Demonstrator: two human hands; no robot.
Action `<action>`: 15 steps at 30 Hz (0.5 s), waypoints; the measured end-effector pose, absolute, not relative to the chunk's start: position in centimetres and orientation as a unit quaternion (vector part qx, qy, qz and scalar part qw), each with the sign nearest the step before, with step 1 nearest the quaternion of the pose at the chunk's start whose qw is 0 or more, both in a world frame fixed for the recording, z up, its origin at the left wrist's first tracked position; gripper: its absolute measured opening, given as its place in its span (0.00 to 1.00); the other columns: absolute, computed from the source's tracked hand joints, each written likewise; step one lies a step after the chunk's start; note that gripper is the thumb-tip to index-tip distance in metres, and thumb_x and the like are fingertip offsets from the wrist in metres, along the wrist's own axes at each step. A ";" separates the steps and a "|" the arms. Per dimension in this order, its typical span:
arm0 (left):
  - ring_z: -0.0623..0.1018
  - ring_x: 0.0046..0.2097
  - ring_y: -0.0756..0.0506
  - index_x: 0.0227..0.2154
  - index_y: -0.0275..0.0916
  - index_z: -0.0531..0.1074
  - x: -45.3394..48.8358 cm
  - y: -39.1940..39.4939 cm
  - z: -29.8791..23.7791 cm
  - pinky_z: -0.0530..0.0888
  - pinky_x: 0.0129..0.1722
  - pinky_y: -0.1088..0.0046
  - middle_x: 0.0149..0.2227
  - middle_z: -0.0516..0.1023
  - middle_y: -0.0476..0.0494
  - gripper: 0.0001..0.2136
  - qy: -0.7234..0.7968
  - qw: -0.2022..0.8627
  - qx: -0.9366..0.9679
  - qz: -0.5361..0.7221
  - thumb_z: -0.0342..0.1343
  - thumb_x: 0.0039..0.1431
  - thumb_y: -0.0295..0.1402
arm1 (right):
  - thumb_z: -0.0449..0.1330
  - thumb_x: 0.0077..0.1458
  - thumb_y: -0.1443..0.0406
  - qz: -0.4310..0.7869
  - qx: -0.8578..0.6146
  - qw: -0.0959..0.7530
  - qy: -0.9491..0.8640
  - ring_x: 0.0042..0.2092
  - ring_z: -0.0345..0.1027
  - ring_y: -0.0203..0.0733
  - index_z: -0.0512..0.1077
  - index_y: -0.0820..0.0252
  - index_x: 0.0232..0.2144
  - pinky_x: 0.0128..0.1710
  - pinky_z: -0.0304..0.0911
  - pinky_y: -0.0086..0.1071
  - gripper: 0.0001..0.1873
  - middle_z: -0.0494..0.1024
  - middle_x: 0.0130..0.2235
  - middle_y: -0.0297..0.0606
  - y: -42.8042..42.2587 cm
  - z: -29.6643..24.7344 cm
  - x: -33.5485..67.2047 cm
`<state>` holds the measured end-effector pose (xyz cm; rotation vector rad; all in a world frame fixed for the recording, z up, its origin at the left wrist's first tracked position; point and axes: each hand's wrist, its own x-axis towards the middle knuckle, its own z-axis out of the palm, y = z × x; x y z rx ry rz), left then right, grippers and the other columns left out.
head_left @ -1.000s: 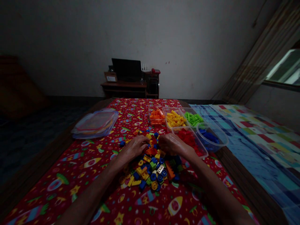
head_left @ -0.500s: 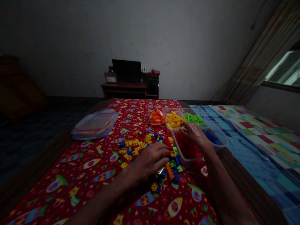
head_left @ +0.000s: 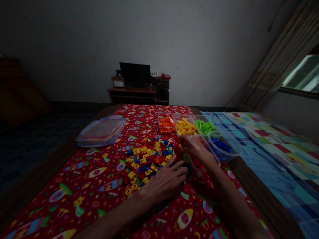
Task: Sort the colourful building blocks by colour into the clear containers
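A heap of mixed toy building bricks (head_left: 147, 162) lies on the red patterned cloth. My left hand (head_left: 168, 179) rests palm down over the heap's right edge, its fingers stretched out and apart. Above the near left rim of the clear bin of red bricks (head_left: 197, 163) is my right hand (head_left: 193, 146), fingers bent together and pointing down. Red pieces show just below its fingertips; whether one is pinched is hidden. Yellow bricks (head_left: 185, 126), green bricks (head_left: 204, 126), orange bricks (head_left: 166, 123) and blue bricks (head_left: 220, 145) sit sorted by colour in clear bins beyond and beside it.
Stacked clear plastic lids (head_left: 101, 131) lie on the left of the cloth (head_left: 97, 172). A wooden edge (head_left: 254, 179) borders the cloth, with blue checked bedding (head_left: 271, 172) beyond. A desk with a monitor (head_left: 136, 74) stands against the far wall.
My right hand has moved left and nearer, from over the red bin to its rim beside the heap. My left hand has shifted slightly right and closer, and pieces near it have been pushed about.
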<state>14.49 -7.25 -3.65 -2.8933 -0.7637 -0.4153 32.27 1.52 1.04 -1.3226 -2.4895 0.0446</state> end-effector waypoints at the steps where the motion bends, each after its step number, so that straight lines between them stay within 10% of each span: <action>1: 0.64 0.59 0.42 0.38 0.39 0.70 14.2 -6.9 -3.5 0.51 0.63 0.58 0.49 0.73 0.44 0.06 -0.263 0.069 -0.952 -0.141 0.52 0.59 0.30 | 0.54 0.53 0.73 0.008 -0.453 0.160 -0.877 0.34 0.63 0.38 0.71 0.63 0.40 0.36 0.56 0.31 0.11 0.74 0.34 0.41 1.6 0.5 32.1; 9: 0.70 0.53 0.42 0.37 0.39 0.71 10.6 -3.7 -2.1 0.57 0.61 0.54 0.43 0.75 0.41 0.07 -0.369 0.050 -0.906 -0.202 0.48 0.61 0.31 | 0.54 0.55 0.71 -0.072 -0.411 0.169 -0.893 0.52 0.60 0.49 0.68 0.63 0.50 0.55 0.53 0.49 0.19 0.72 0.42 0.45 0.7 -4.0 30.4; 15: 0.73 0.46 0.43 0.34 0.39 0.72 8.2 -2.4 -1.5 0.64 0.54 0.59 0.41 0.76 0.42 0.09 -0.416 0.014 -0.881 -0.224 0.47 0.62 0.33 | 0.56 0.49 0.76 0.062 -0.414 0.177 -0.891 0.42 0.68 0.45 0.70 0.65 0.48 0.46 0.63 0.40 0.22 0.76 0.38 0.47 0.8 -1.5 29.0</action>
